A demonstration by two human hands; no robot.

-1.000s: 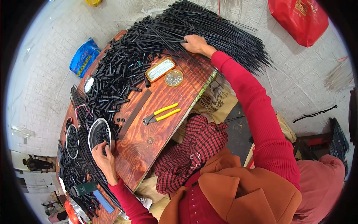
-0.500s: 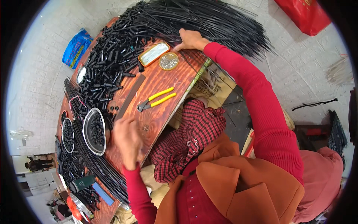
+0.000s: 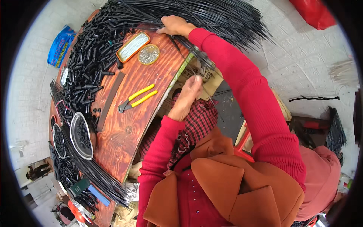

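Left hand [image 3: 188,97] pinches thin black rod [image 3: 184,56] running diagonally

We have bare wood on the table [image 3: 151,98] around the yellow-handled pliers [image 3: 137,98], an open lane from our left hand [image 3: 187,99] inward. Beyond it the heap of short black tubes [image 3: 89,56] blocks the far side, the long black rods [image 3: 204,15] crowd our right hand [image 3: 174,25], and the metal bowl [image 3: 81,135] stands near the edge
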